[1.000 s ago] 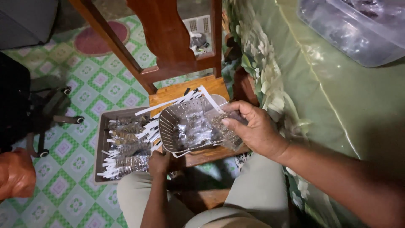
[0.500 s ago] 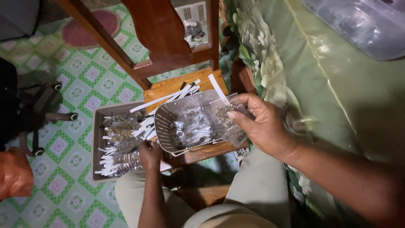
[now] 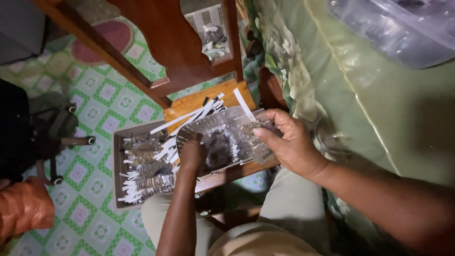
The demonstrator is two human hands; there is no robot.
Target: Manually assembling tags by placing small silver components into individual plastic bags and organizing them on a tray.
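A shallow mesh basket rests on a wooden stool seat in front of my knees. It holds several clear small bags of dark bits and white paper strips. My right hand pinches one clear bag at the basket's right side. My left hand reaches down into the basket with its fingers curled among the bags; what it grips is hidden.
A grey tray of more packets and white strips sits left of the basket. A wooden chair frame rises behind. A green cloth-covered table with a clear plastic bag is on the right. An orange object lies at the left.
My left hand has come up from under the basket's near edge and moved into the basket. My right hand has stayed on the bag at the right side.
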